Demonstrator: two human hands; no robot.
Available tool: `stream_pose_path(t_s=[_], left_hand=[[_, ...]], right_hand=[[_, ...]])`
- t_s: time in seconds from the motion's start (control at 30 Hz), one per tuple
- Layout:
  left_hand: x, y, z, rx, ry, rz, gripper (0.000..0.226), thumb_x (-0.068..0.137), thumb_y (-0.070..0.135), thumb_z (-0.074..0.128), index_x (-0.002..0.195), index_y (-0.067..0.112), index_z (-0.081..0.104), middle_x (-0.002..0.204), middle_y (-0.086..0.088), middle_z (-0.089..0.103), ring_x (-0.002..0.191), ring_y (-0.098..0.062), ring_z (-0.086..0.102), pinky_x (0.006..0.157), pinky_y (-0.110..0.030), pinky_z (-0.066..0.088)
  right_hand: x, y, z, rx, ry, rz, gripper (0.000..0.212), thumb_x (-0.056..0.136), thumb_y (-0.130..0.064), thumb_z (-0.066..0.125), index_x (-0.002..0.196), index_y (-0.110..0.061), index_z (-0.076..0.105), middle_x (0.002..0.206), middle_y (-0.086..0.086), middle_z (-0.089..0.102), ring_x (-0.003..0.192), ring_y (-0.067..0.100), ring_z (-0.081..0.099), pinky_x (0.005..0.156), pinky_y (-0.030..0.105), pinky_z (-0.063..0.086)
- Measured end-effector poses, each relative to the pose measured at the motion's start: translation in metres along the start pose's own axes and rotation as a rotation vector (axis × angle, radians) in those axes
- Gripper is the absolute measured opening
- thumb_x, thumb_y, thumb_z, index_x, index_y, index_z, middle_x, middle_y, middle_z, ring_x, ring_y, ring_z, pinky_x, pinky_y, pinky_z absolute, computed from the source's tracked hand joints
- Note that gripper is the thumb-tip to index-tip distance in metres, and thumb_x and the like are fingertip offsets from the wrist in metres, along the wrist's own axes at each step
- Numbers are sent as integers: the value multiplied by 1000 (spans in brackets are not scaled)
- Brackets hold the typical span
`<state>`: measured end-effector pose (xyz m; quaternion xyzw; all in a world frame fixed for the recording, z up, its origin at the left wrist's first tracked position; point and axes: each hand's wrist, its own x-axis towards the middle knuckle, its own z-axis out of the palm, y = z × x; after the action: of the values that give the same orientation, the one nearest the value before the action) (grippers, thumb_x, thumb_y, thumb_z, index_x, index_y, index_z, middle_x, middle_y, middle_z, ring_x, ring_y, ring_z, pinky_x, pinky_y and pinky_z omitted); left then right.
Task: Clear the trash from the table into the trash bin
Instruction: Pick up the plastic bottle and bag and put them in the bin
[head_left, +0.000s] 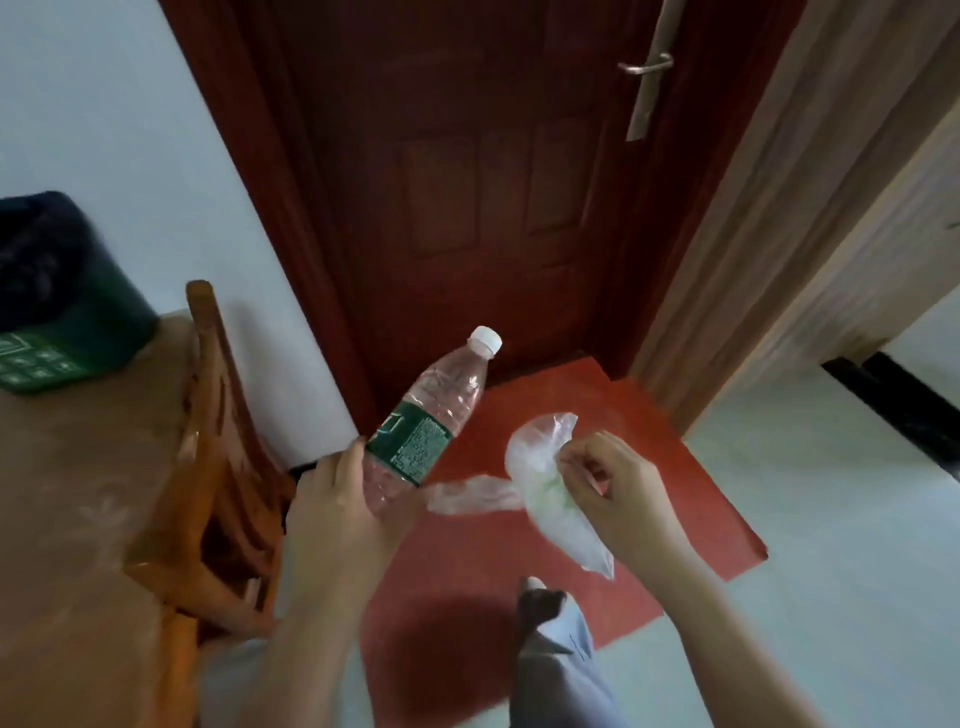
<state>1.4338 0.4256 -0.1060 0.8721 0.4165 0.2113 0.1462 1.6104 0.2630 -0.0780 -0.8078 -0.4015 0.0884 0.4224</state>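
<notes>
My left hand (340, 512) grips the lower end of a clear plastic bottle (441, 397) with a green label and a white cap; the bottle tilts up to the right. My right hand (610, 483) pinches a crumpled clear plastic bag (540, 493) that hangs beside the bottle, above the red mat. A green trash bin (78, 312) with a black liner stands at the far left on the brown table (78, 467), well apart from both hands.
A wooden chair (218, 467) stands between me and the table. Ahead is a dark red door (467, 182) with a metal handle (647, 65), and a red mat (649, 467) lies on the pale floor. My leg and shoe (545, 623) show below.
</notes>
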Motion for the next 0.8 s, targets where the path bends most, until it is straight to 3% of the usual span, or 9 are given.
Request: stream_pose_path(t_s=[0.1, 0.2, 0.37, 0.5, 0.63, 0.8], left_hand=[[36, 0, 9, 51, 58, -144, 75, 59, 47, 79, 117, 4, 54, 98, -17, 63, 89, -34, 56, 68, -40, 48], [73, 7, 10, 43, 129, -270, 75, 59, 41, 81, 119, 4, 55, 100, -16, 63, 91, -34, 56, 70, -40, 47], [116, 7, -8, 120, 325, -434, 72, 55, 33, 86, 113, 0, 58, 96, -20, 64, 86, -40, 58, 70, -45, 49], [122, -10, -18, 162, 393, -613, 71, 55, 32, 85, 114, 2, 58, 91, -20, 63, 82, -40, 57, 67, -43, 47], [128, -39, -30, 190, 446, -796, 70, 59, 31, 83, 119, 7, 56, 101, -17, 61, 91, -36, 53, 72, -42, 44], [160, -93, -49, 217, 533, -865, 73, 62, 38, 80, 124, 10, 52, 107, -14, 60, 97, -32, 51, 76, -40, 43]], right_hand=[[71, 8, 13, 62, -93, -80, 14, 78, 2, 62, 76, -12, 64, 76, 3, 64, 68, 10, 57, 61, 18, 45], [143, 2, 17, 118, -234, -167, 14, 82, -3, 59, 80, -15, 64, 79, -2, 63, 75, 4, 57, 62, 10, 43], [236, -21, 35, 200, -382, -272, 14, 83, -7, 58, 81, -20, 62, 77, -1, 64, 71, 5, 58, 61, 9, 44], [282, -42, 72, 213, -526, -353, 9, 84, -7, 57, 85, -14, 63, 77, 0, 62, 71, 8, 59, 62, 8, 42], [311, -64, 118, 242, -631, -443, 9, 82, -4, 57, 80, -11, 62, 75, 3, 60, 69, 8, 56, 62, 9, 41], [344, -100, 175, 290, -682, -531, 17, 80, 0, 60, 74, -16, 60, 74, 3, 59, 69, 11, 54, 62, 16, 41]])
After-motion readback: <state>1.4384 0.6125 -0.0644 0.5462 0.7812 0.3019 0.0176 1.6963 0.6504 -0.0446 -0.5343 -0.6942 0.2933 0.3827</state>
